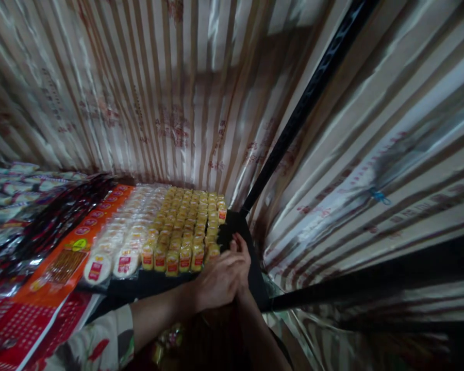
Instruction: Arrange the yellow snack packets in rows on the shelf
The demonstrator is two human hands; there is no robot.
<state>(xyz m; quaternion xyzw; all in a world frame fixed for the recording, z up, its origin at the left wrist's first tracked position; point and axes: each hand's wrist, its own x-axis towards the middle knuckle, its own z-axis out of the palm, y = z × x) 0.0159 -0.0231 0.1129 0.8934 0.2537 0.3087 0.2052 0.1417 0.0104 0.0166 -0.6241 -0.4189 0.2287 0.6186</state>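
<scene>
My left hand (217, 279) reaches in from the lower left and lies across my right hand (243, 264). Both hands are closed together, with a few of the right fingers pointing up past the left. Anything between them is hidden. Just left of them stand tight rows of small yellow wrapped cakes (178, 221) with red labels, the closest packets almost at my left knuckles. White round wrapped crackers (126, 262), also red-labelled, are lined up left of those.
Left of the crackers lie an orange snack bag (67, 257), dark shiny packets (54, 221) and a red perforated basket (19, 330). A black post (290, 129) rises behind the dark table corner (254, 265). Striped plastic sheeting (201, 103) surrounds the table.
</scene>
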